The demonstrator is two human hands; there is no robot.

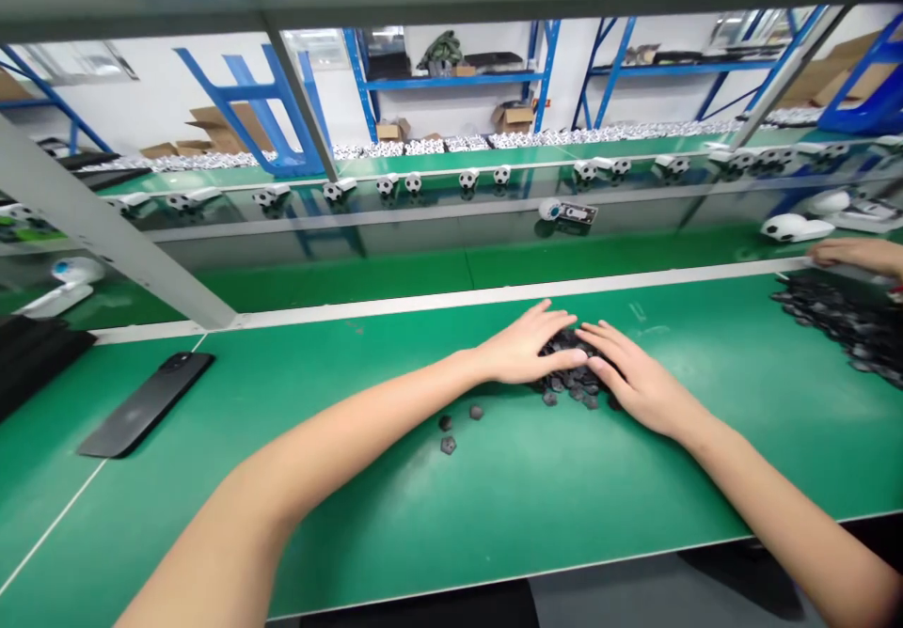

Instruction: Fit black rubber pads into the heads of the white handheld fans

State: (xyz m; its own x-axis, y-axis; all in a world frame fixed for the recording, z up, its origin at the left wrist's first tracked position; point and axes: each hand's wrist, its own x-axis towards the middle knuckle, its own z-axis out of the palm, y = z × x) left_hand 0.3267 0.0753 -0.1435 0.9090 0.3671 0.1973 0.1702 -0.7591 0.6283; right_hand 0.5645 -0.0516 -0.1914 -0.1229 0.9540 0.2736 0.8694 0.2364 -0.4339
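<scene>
A small heap of black pentagon-shaped pieces lies on the green tabletop. My left hand rests against the heap's left side, its fingers stretched out and the thumb across the front. From the right, my right hand lies over the other edge with fingers extended. The two hands nearly meet at the top of the heap and cover part of it. Three loose black pieces sit apart, to the left and nearer to me.
A black phone lies at the left. At the right, another person's hand is near a larger black pile. Beyond the white ledge, football-patterned parts stand in a row. A slanted metal post rises at left.
</scene>
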